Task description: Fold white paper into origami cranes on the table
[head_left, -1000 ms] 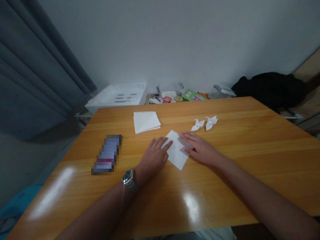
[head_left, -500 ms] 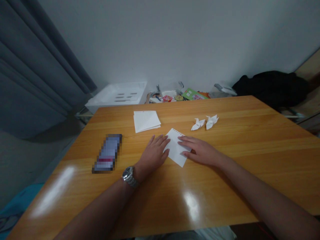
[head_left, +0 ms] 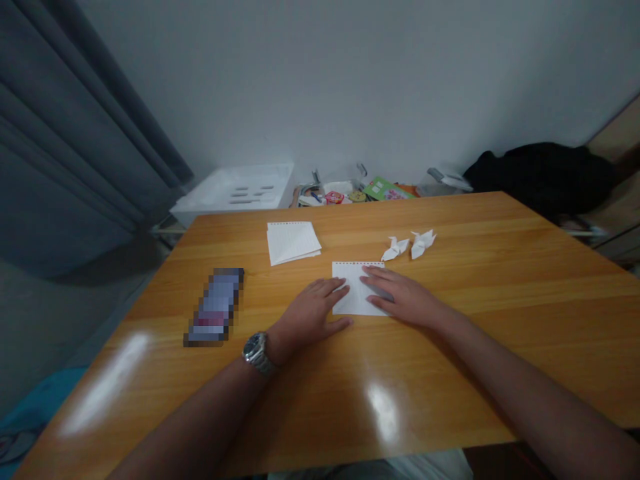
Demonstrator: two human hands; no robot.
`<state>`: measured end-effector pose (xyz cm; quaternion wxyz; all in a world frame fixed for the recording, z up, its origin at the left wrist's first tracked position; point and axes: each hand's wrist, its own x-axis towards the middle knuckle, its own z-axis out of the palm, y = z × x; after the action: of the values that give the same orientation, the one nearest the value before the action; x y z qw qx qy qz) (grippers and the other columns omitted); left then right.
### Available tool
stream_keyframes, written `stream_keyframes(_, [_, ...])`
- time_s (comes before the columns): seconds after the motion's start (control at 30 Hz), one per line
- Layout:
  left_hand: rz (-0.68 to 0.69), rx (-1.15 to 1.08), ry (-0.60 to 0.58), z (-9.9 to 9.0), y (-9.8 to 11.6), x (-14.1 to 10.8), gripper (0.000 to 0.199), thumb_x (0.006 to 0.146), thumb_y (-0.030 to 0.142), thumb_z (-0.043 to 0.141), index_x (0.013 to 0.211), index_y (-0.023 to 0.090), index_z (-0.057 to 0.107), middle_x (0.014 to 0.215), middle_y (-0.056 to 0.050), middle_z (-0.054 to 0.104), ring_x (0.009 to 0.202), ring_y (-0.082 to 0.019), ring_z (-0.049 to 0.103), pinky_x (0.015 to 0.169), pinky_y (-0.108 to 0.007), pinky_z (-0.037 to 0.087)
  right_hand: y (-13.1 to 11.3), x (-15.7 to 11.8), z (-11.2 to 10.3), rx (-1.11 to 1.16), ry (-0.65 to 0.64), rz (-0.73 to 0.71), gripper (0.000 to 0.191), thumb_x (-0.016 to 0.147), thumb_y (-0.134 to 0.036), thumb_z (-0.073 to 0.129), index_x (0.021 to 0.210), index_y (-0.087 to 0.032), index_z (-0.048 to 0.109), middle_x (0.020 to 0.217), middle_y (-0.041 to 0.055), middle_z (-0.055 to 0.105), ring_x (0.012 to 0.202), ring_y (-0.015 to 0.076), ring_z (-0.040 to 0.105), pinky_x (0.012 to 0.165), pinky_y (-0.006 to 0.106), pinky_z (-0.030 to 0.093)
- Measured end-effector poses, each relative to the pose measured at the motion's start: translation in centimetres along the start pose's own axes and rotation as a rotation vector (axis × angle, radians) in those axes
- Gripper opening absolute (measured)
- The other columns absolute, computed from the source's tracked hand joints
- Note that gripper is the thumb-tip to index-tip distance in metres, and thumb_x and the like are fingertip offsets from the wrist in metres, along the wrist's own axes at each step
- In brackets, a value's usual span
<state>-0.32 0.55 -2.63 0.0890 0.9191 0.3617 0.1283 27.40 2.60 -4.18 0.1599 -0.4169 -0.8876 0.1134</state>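
Note:
A sheet of white paper (head_left: pixel 354 297) with a row of punched holes along its far edge lies flat on the wooden table. My left hand (head_left: pixel 313 313), with a metal watch at the wrist, rests its fingertips on the sheet's left side; its fingers are stretched out and the thumb lies near the close edge. On the right side of the sheet, my right hand (head_left: pixel 403 297) lies with fingers spread, covering part of that edge. Beyond the right hand stand two folded white paper cranes (head_left: pixel 396 249), side by side.
A stack of lined loose-leaf paper (head_left: pixel 293 241) lies at the back left of the table (head_left: pixel 320 400). Left of my hands is a phone (head_left: pixel 215 307), blurred out. Behind the table are a white plastic tray (head_left: pixel 250 183), a green booklet (head_left: pixel 385 189) and a black cloth item (head_left: pixel 545 177).
The sheet has turned from a slanted, corner-toward-me position to square with the table. My left thumb has moved toward me, off the paper; my right hand has shifted slightly right.

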Motion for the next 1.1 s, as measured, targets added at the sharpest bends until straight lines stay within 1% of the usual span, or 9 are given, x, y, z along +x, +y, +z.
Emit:
stream_keyframes(0.1, [-0.004,0.007,0.014,0.0,-0.1,0.1,0.061,0.095,0.052,0.056,0.145,0.018,0.049,0.152,-0.014,0.047,0.137,-0.028,0.048,0.116,-0.045,0.037,0.1,0.0,0.1,0.016,0.012,-0.008,0.050,0.099,-0.045,0.049,0.143,-0.022,0.055,0.154,0.0113,0.044,0.143,0.0276,0.043,0.116,0.050,0.038])
stream_keyframes(0.2, [-0.010,0.016,0.013,0.0,-0.1,0.2,0.058,0.095,0.050,0.056,0.144,0.018,0.051,0.150,-0.014,0.049,0.135,-0.028,0.049,0.114,-0.044,0.039,0.1,0.0,0.2,0.014,0.010,-0.007,0.051,0.099,-0.045,0.049,0.143,-0.021,0.055,0.155,0.0119,0.044,0.143,0.0277,0.042,0.117,0.050,0.038])
stream_keyframes(0.4, [0.007,0.031,0.030,-0.2,-0.1,0.2,0.048,0.096,0.047,0.056,0.139,0.025,0.057,0.148,-0.011,0.052,0.130,-0.027,0.054,0.110,-0.046,0.043,-0.1,0.1,0.1,0.022,0.009,-0.008,0.050,0.099,-0.044,0.050,0.145,-0.025,0.052,0.156,0.0086,0.043,0.144,0.0272,0.040,0.117,0.051,0.037])
stream_keyframes(0.6, [0.003,0.062,0.032,-0.5,0.1,0.3,0.042,0.099,0.047,0.051,0.135,0.027,0.061,0.145,-0.010,0.055,0.125,-0.027,0.056,0.106,-0.046,0.043,-0.5,0.2,-0.2,0.029,-0.001,-0.006,0.050,0.100,-0.045,0.049,0.143,-0.021,0.054,0.155,0.0111,0.044,0.144,0.0270,0.041,0.118,0.050,0.036])
stream_keyframes(0.67, [-0.004,0.067,0.029,-0.6,0.2,0.3,0.041,0.100,0.047,0.049,0.134,0.028,0.062,0.144,-0.010,0.056,0.125,-0.027,0.057,0.106,-0.046,0.044,-0.7,0.1,-0.4,0.045,0.005,-0.027,0.053,0.098,-0.047,0.051,0.144,-0.021,0.054,0.153,0.0116,0.046,0.142,0.0270,0.043,0.117,0.049,0.037])
stream_keyframes(0.77, [-0.009,0.069,0.035,-0.7,0.3,0.4,0.040,0.100,0.046,0.047,0.132,0.028,0.063,0.142,-0.009,0.057,0.123,-0.027,0.057,0.105,-0.046,0.044,-1.1,-0.1,-0.7,0.092,0.007,-0.086,0.059,0.092,-0.051,0.061,0.145,-0.026,0.052,0.153,0.0095,0.048,0.141,0.0271,0.045,0.115,0.048,0.040])
stream_keyframes(0.87, [-0.011,0.074,0.042,-0.7,0.3,0.5,0.040,0.100,0.046,0.048,0.134,0.029,0.062,0.141,-0.009,0.058,0.122,-0.027,0.058,0.104,-0.047,0.043,-1.3,-0.3,-0.9,0.129,-0.014,-0.132,0.063,0.088,-0.049,0.068,0.146,-0.030,0.051,0.153,0.0071,0.048,0.139,0.0267,0.047,0.114,0.047,0.041])
stream_keyframes(1.03, [-0.004,0.070,0.039,-0.9,0.3,0.3,0.043,0.097,0.049,0.052,0.134,0.028,0.062,0.142,-0.010,0.056,0.122,-0.028,0.057,0.105,-0.047,0.042,-1.0,-0.2,-0.7,0.143,-0.040,-0.115,0.043,0.092,-0.037,0.064,0.134,-0.028,0.063,0.148,0.0070,0.054,0.135,0.0253,0.053,0.112,0.046,0.044])
stream_keyframes(1.1, [0.002,0.069,0.031,-1.0,0.3,0.3,0.046,0.095,0.052,0.055,0.134,0.028,0.061,0.142,-0.011,0.056,0.123,-0.029,0.056,0.105,-0.048,0.042,-0.9,-0.2,-0.6,0.149,-0.044,-0.119,0.036,0.094,-0.034,0.061,0.129,-0.027,0.067,0.146,0.0070,0.056,0.134,0.0246,0.053,0.113,0.045,0.043])
